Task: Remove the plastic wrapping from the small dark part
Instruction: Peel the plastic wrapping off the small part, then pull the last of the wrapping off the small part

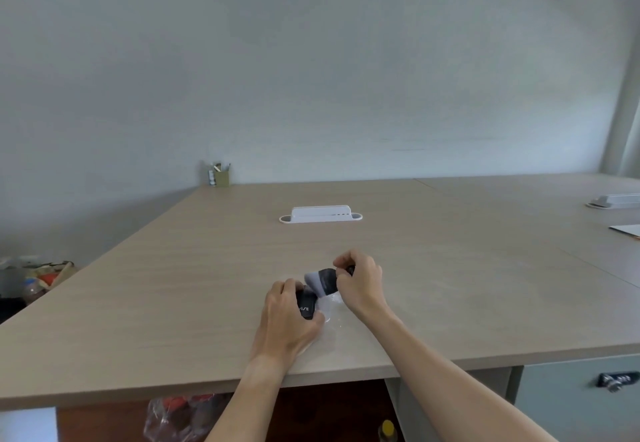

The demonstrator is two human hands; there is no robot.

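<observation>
Pale wood-grain laminate covers the desk [207, 268], and both bare hands work near its front edge. The left hand [287, 320] lies low on the surface, fingers curled around a small black block [306, 306] with white lettering on its top face; the thumb closes in from the near side, so the block is gripped between thumb and fingers. The right hand [362, 282] is raised slightly above the desk, just beyond and to the right of the left one. Its thumb and fingertips pinch the far end of the small dark part [327, 280], which is tilted, its lower end pointing down toward the black block. A hazy, pale grey film [311, 280] clings over the left end of the part; that is the plastic wrapping, still on it there. Whether it covers the whole part I cannot tell. More clear plastic [329, 317] lies crumpled on the desk between the two wrists, touching the left hand's thumb side.

Farther back, at the middle of the desk, sits a long white cable tray [320, 215] with rounded ends. A tan pen holder [221, 175] stands at the far left corner against the wall. At the right edge, another white tray [616, 200] and a sheet of paper [628, 230] are partly in view. Under the desk, a clear bag [173, 417] with reddish contents shows, and a drawer lock [616, 381] sits at lower right.
</observation>
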